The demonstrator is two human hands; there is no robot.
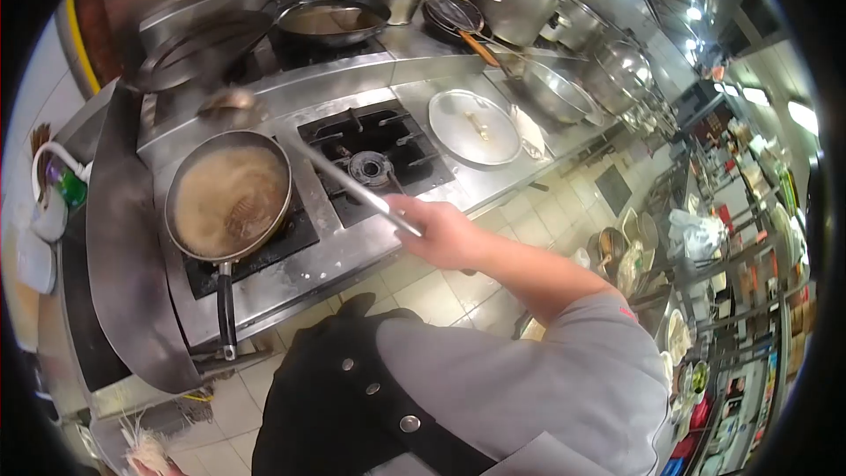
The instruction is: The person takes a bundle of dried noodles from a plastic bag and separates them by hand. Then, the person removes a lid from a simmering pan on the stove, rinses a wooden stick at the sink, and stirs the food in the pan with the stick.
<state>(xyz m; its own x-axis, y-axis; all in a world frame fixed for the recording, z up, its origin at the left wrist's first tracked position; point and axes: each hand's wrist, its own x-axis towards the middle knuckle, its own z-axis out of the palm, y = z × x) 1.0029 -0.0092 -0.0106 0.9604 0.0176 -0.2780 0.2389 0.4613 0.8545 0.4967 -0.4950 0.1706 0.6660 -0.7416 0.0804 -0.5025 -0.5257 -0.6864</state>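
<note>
My right hand (434, 231) is closed round the metal handle of a ladle (357, 189). Its blurred bowl hangs past the far rim of a frying pan (226, 199). Cloudy brown liquid fills the pan, which sits on the left burner with its black handle toward me. At the bottom left edge, my left hand (159, 460) is partly cut off by the frame, closed on a bunch of thin pale strands (137, 439).
An unused burner (372, 167) lies right of the pan. Beyond it are a round lid (476, 127) and a folded cloth (529, 132). A wok (333, 19), a strainer (454, 11) and large pots (522, 4) stand behind. A curved metal guard (132, 238) borders the left.
</note>
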